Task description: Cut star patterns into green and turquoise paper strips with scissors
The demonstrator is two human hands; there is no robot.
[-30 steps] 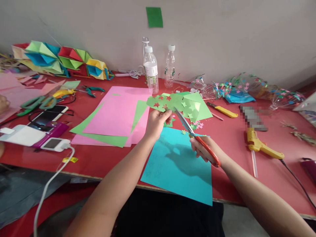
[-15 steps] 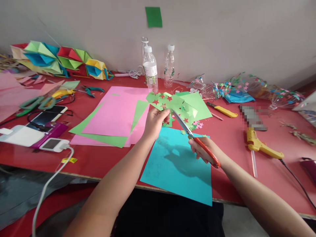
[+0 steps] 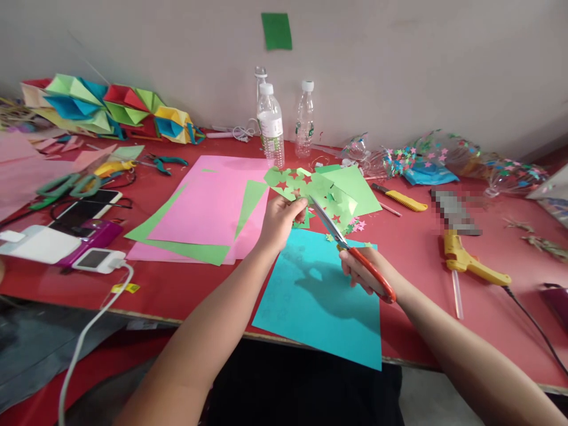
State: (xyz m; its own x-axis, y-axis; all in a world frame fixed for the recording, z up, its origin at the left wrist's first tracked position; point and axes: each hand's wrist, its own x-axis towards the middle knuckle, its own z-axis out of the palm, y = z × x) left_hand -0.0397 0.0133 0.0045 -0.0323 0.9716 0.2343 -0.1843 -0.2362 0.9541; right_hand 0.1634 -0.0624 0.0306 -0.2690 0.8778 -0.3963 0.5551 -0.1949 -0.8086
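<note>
Both arms (image 3: pixel 217 313) reach forward over the table (image 3: pixel 177 287): left hand (image 3: pixel 281 223) pinching green paper (image 3: pixel 344 202), right hand (image 3: pixel 361 272) wrapped round scissors (image 3: pixel 373 271), blades (image 3: pixel 327 219) angled toward the paper.

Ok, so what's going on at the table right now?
A person is working on paper with scissors. The left hand pinches a light green paper with star-shaped holes, and the right hand holds the red-handled scissors, blades pointing toward the paper. Whether they are cutting at this instant is hard to tell. A blue sheet lies under the hands, with small loose stars just beyond it. A yellow glue gun lies off to the right.
</note>
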